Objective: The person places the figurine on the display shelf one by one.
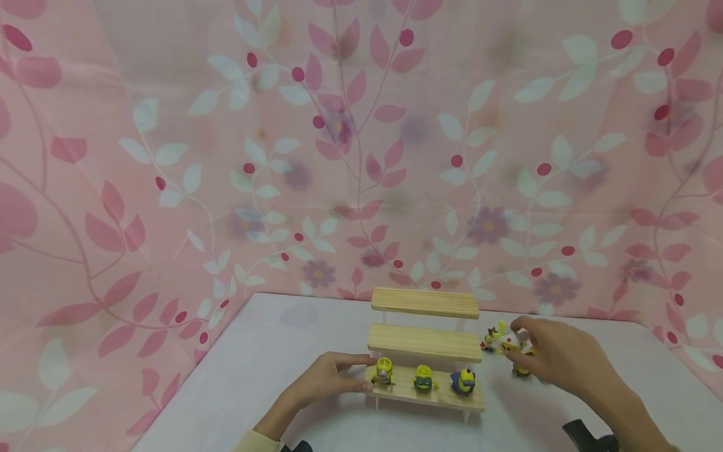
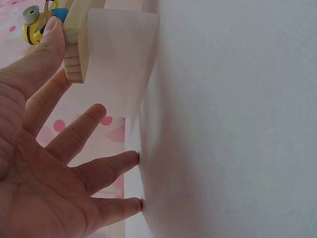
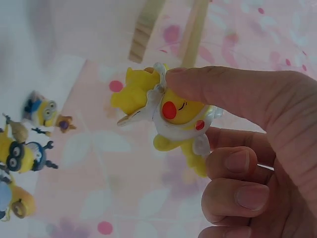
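My right hand pinches a Pikachu figurine between thumb and fingers, right of the three-step wooden shelf. The figurine is yellow with a red cheek, a closed eye and a white outfit. At the shelf's left end, my left hand grips the lowest board with thumb and index finger; the other fingers spread, two reaching the tabletop. On that lowest step stand three Minion figurines: one with a grey piece beside the left fingers, a green-clad one, and a blue-clad one.
Several more Minion figurines stand on the white table to the right of the shelf, near and partly behind my right hand. A pink floral cloth hangs behind the table and along its sides.
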The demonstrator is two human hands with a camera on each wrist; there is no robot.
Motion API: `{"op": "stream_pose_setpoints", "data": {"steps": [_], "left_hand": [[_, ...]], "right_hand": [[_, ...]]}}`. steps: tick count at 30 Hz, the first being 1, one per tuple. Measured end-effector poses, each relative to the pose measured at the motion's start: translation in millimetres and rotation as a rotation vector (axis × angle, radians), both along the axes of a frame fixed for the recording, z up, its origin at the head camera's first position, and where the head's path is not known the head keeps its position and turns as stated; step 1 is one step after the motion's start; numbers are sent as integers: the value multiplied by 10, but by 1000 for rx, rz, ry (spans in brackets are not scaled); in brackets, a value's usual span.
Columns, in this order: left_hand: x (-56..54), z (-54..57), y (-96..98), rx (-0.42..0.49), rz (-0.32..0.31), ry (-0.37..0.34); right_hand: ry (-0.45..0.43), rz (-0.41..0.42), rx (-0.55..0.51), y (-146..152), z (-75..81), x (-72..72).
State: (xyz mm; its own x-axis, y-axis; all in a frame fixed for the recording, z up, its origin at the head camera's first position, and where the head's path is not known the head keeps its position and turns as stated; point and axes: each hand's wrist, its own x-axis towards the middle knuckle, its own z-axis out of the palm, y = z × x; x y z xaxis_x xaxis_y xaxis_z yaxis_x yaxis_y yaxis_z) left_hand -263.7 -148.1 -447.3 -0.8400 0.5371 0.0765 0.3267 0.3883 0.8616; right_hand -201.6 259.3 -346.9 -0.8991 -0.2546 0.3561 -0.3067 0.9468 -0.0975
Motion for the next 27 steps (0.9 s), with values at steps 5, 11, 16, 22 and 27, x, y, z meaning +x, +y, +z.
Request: {"op": "stream_pose_setpoints", "data": {"steps": [5, 11, 16, 22, 27], "left_hand": [[5, 5, 4, 1, 1, 1], [9, 14, 6, -3, 5, -1], [9, 25, 11, -7, 2, 1], [8, 18, 1, 9, 1, -5], [8, 12, -5, 15, -4, -10]], "right_hand": [[57, 17, -14, -67, 72, -1], [68, 35, -47, -203, 145, -15], [104, 63, -50, -331, 189, -52], [150, 141, -89, -486, 157, -109], [139, 147, -91, -607, 145, -140]]}}
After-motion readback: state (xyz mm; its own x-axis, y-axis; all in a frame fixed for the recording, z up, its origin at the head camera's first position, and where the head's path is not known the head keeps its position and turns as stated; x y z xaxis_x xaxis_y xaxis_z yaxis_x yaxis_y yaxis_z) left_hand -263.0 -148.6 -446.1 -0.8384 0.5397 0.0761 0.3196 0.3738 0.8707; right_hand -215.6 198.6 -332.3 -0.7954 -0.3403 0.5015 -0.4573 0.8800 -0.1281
